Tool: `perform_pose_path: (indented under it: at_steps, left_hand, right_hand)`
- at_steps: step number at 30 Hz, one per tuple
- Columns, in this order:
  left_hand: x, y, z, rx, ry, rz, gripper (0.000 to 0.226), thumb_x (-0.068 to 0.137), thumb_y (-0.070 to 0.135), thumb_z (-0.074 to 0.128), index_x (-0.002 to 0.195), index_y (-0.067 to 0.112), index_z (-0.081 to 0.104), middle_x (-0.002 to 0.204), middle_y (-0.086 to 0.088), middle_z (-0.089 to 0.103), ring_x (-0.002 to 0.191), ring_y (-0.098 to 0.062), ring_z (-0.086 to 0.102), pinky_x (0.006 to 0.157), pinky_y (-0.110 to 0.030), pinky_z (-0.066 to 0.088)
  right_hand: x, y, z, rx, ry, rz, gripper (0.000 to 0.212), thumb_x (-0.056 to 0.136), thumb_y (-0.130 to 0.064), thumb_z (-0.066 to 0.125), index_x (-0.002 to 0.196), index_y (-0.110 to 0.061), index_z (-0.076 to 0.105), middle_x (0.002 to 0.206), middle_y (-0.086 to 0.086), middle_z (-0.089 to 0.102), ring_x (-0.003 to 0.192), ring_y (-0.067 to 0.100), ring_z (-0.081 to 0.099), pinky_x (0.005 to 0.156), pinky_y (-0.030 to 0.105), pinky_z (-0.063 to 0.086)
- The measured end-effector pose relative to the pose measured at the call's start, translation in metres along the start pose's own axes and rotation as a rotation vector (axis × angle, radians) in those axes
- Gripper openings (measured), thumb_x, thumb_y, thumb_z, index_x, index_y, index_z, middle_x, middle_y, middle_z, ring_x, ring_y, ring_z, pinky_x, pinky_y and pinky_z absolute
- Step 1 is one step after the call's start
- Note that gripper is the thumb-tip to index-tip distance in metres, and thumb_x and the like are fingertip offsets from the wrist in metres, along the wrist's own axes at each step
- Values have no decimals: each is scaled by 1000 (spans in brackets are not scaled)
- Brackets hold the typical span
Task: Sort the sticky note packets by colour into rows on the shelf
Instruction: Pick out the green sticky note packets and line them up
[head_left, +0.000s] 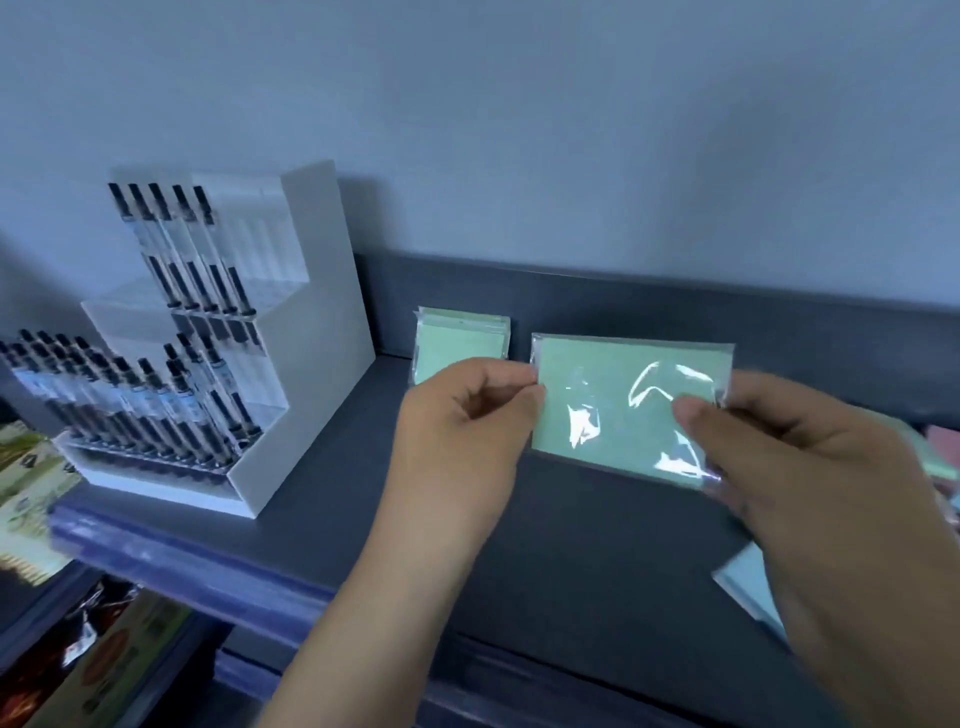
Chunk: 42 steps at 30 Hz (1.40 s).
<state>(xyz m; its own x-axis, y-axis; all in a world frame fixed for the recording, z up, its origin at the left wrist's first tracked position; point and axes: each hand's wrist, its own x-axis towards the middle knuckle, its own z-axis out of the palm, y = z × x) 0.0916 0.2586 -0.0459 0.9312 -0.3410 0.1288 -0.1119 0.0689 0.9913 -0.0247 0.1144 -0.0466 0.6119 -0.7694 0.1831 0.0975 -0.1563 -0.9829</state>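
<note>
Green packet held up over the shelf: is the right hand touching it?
Touching. The head view shows the right hand pinching the green packet at its right edge, the thumb lying on the wrapped front.

You are looking through one wide-angle camera on your head, and it is facing forward and down, sitting close over the dark grey flat shelf with the pale blue-grey painted wall behind.

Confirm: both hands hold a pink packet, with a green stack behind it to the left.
Wrong: the head view shows the packet held by the left hand and right hand is green, not pink. The stack is as stated.
</note>
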Motion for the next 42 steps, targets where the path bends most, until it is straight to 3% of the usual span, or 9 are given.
perform_pose_path:
  at_steps: [4,6,9,15,23,28,32,38,42]
  left_hand:
    - [50,-19,-43,37,83,2,18,86,8,74,80,25,75,72,12,71,64,-6,60,69,-28,53]
    - [76,-30,-60,98,119,16,16,85,9,72,83,24,77,74,10,72,60,-5,57,64,-24,48]
    - [110,-47,-74,191,148,1,17,80,15,66,86,25,78,76,9,73,61,-8,58,62,-25,45]
    - [158,-77,-78,375,157,-78,11,70,12,59,73,9,69,76,-14,69,58,-18,43,56,-31,43]
    - [191,-87,-75,513,72,-125,8,69,7,57,73,0,59,61,-6,50,58,-18,40,54,-32,36]
    - [198,-91,-76,443,105,-96,14,68,6,59,79,-1,66,74,-21,66,56,-21,47,53,-34,44]
    - [199,-88,-77,463,112,-87,8,70,6,63,73,11,69,67,-8,70,66,-35,68,60,-44,59]
    - [194,-84,-78,495,128,-51,14,69,6,62,81,2,67,78,-16,70,60,-29,56,64,-52,57]
    - [192,-81,-77,523,126,-44,11,72,6,62,81,8,68,77,-5,70,76,-31,68,68,-46,59]
  right_hand:
    - [17,6,73,-298,-64,-55,34,93,-30,68,74,-5,56,60,4,43,59,18,35,63,37,51]
    - [32,14,102,-513,-68,-102,38,92,-33,65,73,-1,55,65,13,58,57,23,41,56,34,41]
    - [55,30,137,-651,-92,-103,38,88,-33,62,79,4,61,79,20,69,64,35,53,61,43,52]
    - [86,62,176,-709,-26,-41,30,80,-24,66,76,6,61,76,21,67,60,22,48,56,37,45]
    - [99,75,187,-620,64,-32,14,79,-16,73,91,-18,65,78,-4,71,77,18,68,72,34,56]
    - [103,79,187,-614,64,-55,18,80,-16,75,94,-17,64,81,-5,70,78,19,68,74,37,57]
    - [106,79,188,-645,73,-54,18,80,-18,75,96,-17,65,87,-3,70,84,20,67,78,38,56]
    - [103,73,191,-698,95,-23,18,80,-25,71,95,-24,63,87,-9,69,82,17,65,72,36,55]
    - [100,71,192,-697,93,0,18,80,-26,71,96,-26,63,85,-9,69,80,17,66,71,37,57]
